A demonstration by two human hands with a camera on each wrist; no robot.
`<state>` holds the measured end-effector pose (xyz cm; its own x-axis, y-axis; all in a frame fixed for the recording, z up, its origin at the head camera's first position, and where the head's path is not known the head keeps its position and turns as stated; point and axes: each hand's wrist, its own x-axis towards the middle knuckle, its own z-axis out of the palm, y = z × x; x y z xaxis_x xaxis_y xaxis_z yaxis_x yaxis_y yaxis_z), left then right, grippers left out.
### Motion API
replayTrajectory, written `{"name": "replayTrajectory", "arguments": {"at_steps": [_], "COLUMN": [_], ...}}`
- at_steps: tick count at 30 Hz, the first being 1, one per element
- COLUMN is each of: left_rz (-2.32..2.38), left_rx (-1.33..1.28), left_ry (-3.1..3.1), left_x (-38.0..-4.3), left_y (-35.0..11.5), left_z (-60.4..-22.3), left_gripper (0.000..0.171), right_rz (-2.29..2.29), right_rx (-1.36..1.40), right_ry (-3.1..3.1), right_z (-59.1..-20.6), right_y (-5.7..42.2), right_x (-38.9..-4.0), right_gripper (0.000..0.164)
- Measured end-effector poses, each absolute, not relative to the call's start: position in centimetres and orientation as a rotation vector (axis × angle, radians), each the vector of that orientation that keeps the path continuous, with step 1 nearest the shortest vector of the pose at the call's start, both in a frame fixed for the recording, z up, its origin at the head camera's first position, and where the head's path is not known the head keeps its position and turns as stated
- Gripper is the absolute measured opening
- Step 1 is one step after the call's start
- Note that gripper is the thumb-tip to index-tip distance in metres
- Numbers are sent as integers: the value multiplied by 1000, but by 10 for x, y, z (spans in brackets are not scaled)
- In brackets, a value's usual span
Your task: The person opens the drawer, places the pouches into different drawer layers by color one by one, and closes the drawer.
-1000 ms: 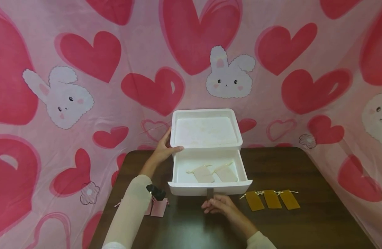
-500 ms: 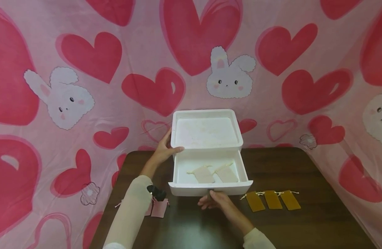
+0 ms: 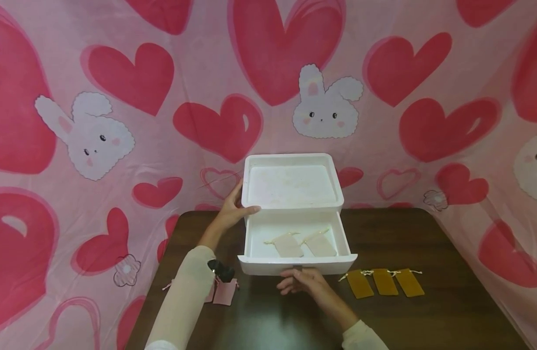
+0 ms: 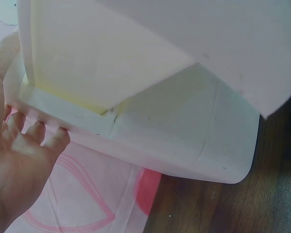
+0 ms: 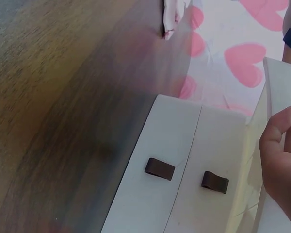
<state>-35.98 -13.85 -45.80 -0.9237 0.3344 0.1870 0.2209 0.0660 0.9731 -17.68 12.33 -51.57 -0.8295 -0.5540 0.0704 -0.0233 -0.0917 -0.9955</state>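
Note:
A white drawer unit (image 3: 292, 182) stands at the back of the table, its top drawer (image 3: 263, 226) pulled out. Two beige drawstring pouches (image 3: 288, 245) lie flat inside that drawer. My left hand (image 3: 230, 212) grips the unit's left side, thumb on the front corner; in the left wrist view its fingertips (image 4: 62, 137) bend over a white edge. My right hand (image 3: 310, 283) is at the drawer front, thumb and finger pinching the dark pull tab (image 3: 297, 267), which is mostly hidden. In the right wrist view, the right hand (image 5: 283, 167) sits beside the drawer front.
Three mustard pouches (image 3: 385, 282) lie in a row on the dark table (image 3: 426, 321) at the right. Pink pouches (image 3: 225, 291) lie at the left, partly behind my left sleeve. Two lower drawers with brown tabs (image 5: 160, 169) are closed. A heart-patterned cloth (image 3: 268, 126) hangs behind.
My right hand's fingers have shifted up and slightly left on the pull tab, covering most of it. The drawer, pouches and left hand look the same.

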Motion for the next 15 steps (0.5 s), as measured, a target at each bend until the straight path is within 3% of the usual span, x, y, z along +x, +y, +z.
{"name": "replayTrajectory", "arguments": {"at_steps": [15], "left_rz": [2032], "left_rx": [588], "left_ry": [2188], "left_x": [-361], "left_y": [-139], "left_z": [-458], "left_gripper": [105], "right_rz": [-2079], "right_rx": [-647], "right_ry": [1615], "right_z": [-517], "right_y": [125], "right_x": [-191], "right_gripper": [37]}}
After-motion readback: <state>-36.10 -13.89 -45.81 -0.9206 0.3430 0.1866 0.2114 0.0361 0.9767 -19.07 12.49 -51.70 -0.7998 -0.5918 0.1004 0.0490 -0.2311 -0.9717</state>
